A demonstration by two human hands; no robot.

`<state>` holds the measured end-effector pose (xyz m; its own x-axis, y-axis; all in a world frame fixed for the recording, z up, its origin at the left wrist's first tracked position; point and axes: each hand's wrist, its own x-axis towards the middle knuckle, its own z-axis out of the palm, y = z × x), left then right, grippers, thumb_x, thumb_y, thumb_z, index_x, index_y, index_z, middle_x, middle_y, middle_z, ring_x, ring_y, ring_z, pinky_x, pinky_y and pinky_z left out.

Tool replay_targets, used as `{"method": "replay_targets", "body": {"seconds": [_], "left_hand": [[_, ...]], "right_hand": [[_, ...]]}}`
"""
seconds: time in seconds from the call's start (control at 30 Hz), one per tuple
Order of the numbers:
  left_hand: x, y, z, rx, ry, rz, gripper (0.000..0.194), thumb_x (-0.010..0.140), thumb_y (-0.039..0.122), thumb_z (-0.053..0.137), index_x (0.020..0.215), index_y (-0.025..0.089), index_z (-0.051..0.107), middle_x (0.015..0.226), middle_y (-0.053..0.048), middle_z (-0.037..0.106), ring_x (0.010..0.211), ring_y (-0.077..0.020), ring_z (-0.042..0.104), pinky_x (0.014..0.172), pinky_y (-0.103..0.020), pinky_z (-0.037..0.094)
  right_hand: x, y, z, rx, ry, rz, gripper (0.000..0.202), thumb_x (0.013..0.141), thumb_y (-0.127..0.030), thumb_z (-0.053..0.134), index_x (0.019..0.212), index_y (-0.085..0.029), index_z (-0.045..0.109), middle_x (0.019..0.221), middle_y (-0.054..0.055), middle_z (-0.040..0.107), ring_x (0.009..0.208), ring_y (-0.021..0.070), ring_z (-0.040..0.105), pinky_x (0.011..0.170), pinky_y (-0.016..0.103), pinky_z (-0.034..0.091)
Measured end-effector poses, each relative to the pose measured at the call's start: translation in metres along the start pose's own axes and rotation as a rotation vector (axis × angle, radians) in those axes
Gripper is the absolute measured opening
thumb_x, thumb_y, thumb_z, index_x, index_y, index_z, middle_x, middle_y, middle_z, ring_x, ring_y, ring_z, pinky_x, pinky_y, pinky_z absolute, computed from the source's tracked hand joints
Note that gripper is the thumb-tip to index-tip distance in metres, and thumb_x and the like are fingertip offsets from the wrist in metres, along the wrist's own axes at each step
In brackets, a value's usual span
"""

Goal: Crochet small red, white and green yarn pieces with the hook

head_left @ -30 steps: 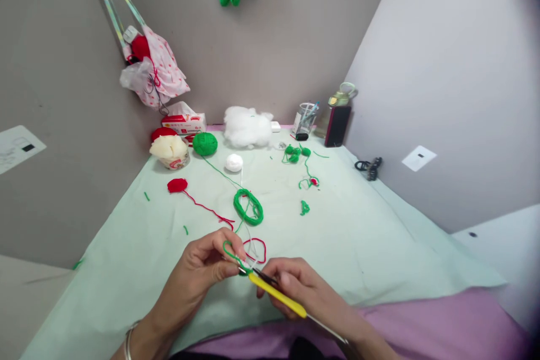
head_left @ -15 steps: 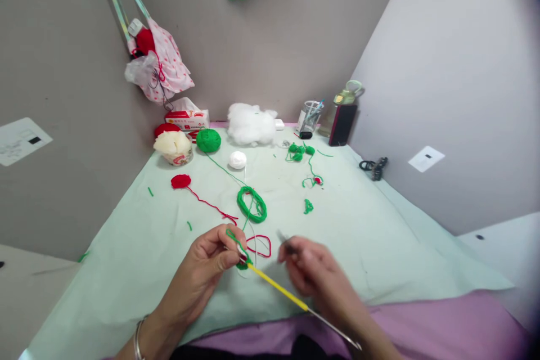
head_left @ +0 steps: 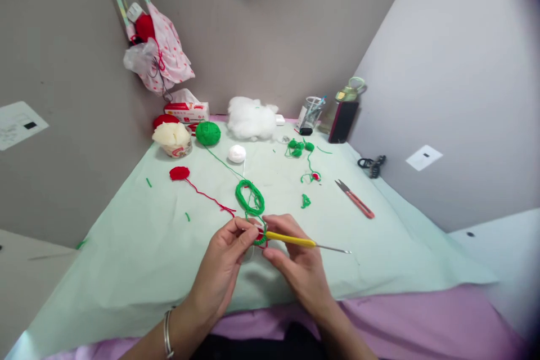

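Note:
My left hand [head_left: 230, 259] pinches a small crocheted piece [head_left: 260, 236] of green and red yarn between thumb and fingertips. A yellow-handled crochet hook [head_left: 291, 239] sticks out of the piece to the right, its bare metal end pointing away. Around the hook's handle is my right hand [head_left: 299, 259], thumb and fingers apart; whether it touches the hook I cannot tell. Just beyond my hands lies a coil of green yarn [head_left: 242, 198], with a strand leading to a green yarn ball [head_left: 208, 134]. Thread snips [head_left: 355, 199] with an orange-red handle rest on the cloth to the right.
A red crocheted disc [head_left: 179, 173] and a white yarn ball [head_left: 237, 153] lie at left and centre. White stuffing [head_left: 252, 119], a tissue box [head_left: 188, 111], a glass cup [head_left: 311, 113] and a phone [head_left: 343, 122] line the back. Small green pieces [head_left: 297, 149] lie right of centre.
My right hand has let go of the snips, which now lie on the table at right, and has come over beside the hook. The piece and hook have moved slightly up and right.

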<state>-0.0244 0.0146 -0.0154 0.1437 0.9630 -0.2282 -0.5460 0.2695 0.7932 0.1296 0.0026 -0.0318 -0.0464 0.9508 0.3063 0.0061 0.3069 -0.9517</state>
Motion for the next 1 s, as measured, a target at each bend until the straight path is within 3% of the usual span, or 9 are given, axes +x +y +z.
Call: {"method": "replay_targets", "body": {"seconds": [0.07,0.17,0.4,0.6,0.7,0.77,0.83,0.9,1.0], "left_hand": [[-0.004,-0.001,0.004,0.048,-0.002,0.044,0.024,0.077,0.033,0.092,0.072,0.018,0.073,0.093,-0.003,0.072,0.091,-0.018,0.061,0.088,-0.027,0.048],[-0.007,-0.001,0.006,0.079,-0.02,0.069,0.021,0.076,0.031,0.092,0.075,0.019,0.075,0.097,-0.004,0.072,0.098,-0.0203,0.063,0.091,-0.029,0.049],[-0.008,-0.007,0.005,0.065,-0.007,0.05,0.035,0.077,0.025,0.092,0.108,0.026,0.076,0.096,0.0,0.068,0.095,-0.0169,0.059,0.087,-0.026,0.05],[-0.004,-0.005,0.003,0.145,-0.032,0.051,0.039,0.079,0.03,0.091,0.114,0.025,0.075,0.099,-0.002,0.066,0.094,-0.0172,0.06,0.085,-0.026,0.049],[0.004,0.014,-0.007,0.306,-0.167,0.036,0.04,0.083,0.037,0.087,0.119,0.026,0.074,0.086,0.001,0.065,0.08,-0.0163,0.062,0.077,-0.027,0.05],[0.012,0.037,-0.022,0.493,-0.249,0.071,0.038,0.087,0.042,0.082,0.119,0.024,0.076,0.069,0.005,0.056,0.063,-0.0137,0.055,0.066,-0.026,0.046],[0.022,0.066,-0.04,0.697,-0.277,0.116,0.034,0.085,0.046,0.083,0.109,0.022,0.08,0.065,0.005,0.054,0.058,-0.0133,0.049,0.058,-0.025,0.041],[0.032,0.095,-0.06,0.882,-0.204,0.187,0.029,0.086,0.046,0.081,0.105,0.024,0.08,0.069,0.004,0.057,0.061,-0.0128,0.049,0.058,-0.024,0.04],[0.044,0.126,-0.081,1.005,0.003,0.329,0.026,0.096,0.044,0.072,0.112,0.024,0.077,0.07,0.007,0.056,0.071,-0.0134,0.051,0.068,-0.024,0.043]], "right_hand": [[0.0,0.0,0.012,0.121,0.082,-0.004,0.018,0.093,-0.041,0.077,0.108,-0.033,0.084,0.097,0.005,0.074,0.092,0.022,0.068,0.081,0.035,0.056],[0.002,0.005,0.014,0.223,0.144,0.008,0.017,0.095,-0.043,0.074,0.097,-0.031,0.086,0.09,0.005,0.071,0.083,0.0203,0.065,0.074,0.034,0.055],[-0.004,0.009,0.014,0.219,0.229,-0.048,0.014,0.096,-0.041,0.073,0.097,-0.034,0.085,0.088,0.003,0.067,0.08,0.018,0.062,0.072,0.031,0.052],[-0.003,0.001,0.008,0.146,0.207,-0.012,0.009,0.085,-0.024,0.084,0.09,-0.032,0.086,0.084,0.003,0.071,0.083,0.0197,0.063,0.074,0.032,0.05],[0.001,0.0,-0.002,0.272,0.196,0.055,0.009,0.081,-0.021,0.085,0.081,-0.03,0.084,0.08,0.002,0.071,0.08,0.018,0.063,0.072,0.03,0.049],[0.004,-0.002,-0.009,0.398,0.202,0.129,0.01,0.075,-0.021,0.089,0.075,-0.028,0.081,0.079,0.0,0.07,0.076,0.0161,0.061,0.069,0.027,0.047],[0.006,-0.006,-0.017,0.496,0.202,0.192,0.015,0.069,-0.023,0.093,0.071,-0.026,0.079,0.076,-0.001,0.069,0.07,0.0139,0.057,0.065,0.025,0.044],[0.006,-0.011,-0.024,0.557,0.168,0.232,0.019,0.066,-0.026,0.095,0.069,-0.025,0.077,0.073,-0.002,0.066,0.064,0.0118,0.052,0.06,0.024,0.041],[0.005,-0.016,-0.03,0.604,0.114,0.251,0.02,0.067,-0.026,0.096,0.069,-0.024,0.076,0.07,-0.003,0.062,0.059,0.0102,0.047,0.056,0.023,0.037]]}}
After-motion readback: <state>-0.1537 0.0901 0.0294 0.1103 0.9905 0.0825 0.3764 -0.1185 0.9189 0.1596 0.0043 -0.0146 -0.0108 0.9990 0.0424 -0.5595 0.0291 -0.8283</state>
